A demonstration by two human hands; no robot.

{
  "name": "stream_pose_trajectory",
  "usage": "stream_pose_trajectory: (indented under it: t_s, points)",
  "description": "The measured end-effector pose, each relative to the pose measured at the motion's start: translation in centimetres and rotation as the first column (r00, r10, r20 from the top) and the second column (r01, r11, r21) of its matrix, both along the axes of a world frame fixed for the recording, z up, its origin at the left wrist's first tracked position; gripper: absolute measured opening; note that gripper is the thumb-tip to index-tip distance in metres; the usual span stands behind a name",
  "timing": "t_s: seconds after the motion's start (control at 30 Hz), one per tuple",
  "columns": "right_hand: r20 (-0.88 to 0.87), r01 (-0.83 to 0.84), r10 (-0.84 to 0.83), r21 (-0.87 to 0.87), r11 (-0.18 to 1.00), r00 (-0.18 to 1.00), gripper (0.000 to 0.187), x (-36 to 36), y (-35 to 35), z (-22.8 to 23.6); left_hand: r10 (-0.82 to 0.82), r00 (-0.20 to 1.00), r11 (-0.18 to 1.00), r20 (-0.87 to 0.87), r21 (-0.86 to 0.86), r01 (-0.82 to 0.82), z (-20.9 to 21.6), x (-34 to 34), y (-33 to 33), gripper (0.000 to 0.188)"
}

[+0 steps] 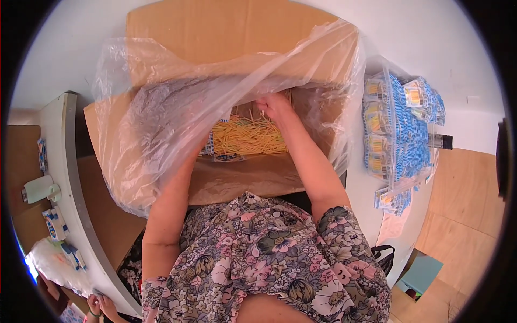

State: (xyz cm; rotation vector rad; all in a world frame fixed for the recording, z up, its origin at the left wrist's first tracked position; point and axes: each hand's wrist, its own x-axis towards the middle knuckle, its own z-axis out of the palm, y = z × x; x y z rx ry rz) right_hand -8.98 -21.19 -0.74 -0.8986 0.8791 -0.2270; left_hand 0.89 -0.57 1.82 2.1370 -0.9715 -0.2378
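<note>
A cardboard box point(237, 183) lined with a clear plastic bag point(177, 124) stands open before me. Many thin yellow and orange sticks point(250, 137) lie heaped inside it. My right hand point(273, 105) is closed over the far side of the heap, by the liner's edge; what its fingers hold, if anything, is hidden. My left hand point(207, 116) reaches in under the plastic, which veils its fingers. Close to it, small blue-and-white packets point(229, 158) lie at the near and left edges of the sticks.
Right of the box, a clear plastic container point(396, 129) bulges with blue-and-white packets, several lying loose point(393, 200) below it. At left runs a white table edge point(75, 161), with a pale green roll point(40, 189) beyond. Another person's hands point(102, 307) show at lower left.
</note>
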Motion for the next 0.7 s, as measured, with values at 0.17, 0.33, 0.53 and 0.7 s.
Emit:
stream_pose_trajectory:
  t_s: [0.17,0.33,0.53,0.7]
  points:
    - [0.132,0.102,-0.131,0.207,0.973,0.983,0.015,-1.8,2.6,0.8,-0.414,0.270,0.847,-0.869,-0.259,0.465,-0.2,-0.8,-0.6,0.025]
    - [0.101,-0.068,0.061,0.060,0.996,0.993,0.031,-4.8,6.2,4.1,-0.623,0.136,0.550,-0.770,-0.307,0.777,-0.8,-2.2,-0.4,0.023]
    - [0.083,-0.038,0.060,-0.250,0.968,0.995,0.043,-8.3,6.7,2.8,-0.785,0.329,0.559,-0.525,-0.371,0.742,0.3,-4.0,-0.9,0.023]
    - [-0.037,-0.172,0.169,-0.307,0.936,0.985,0.049,-8.8,7.9,6.0,-0.646,0.324,0.641,-0.692,-0.260,0.722,1.0,-6.6,-1.5,0.020]
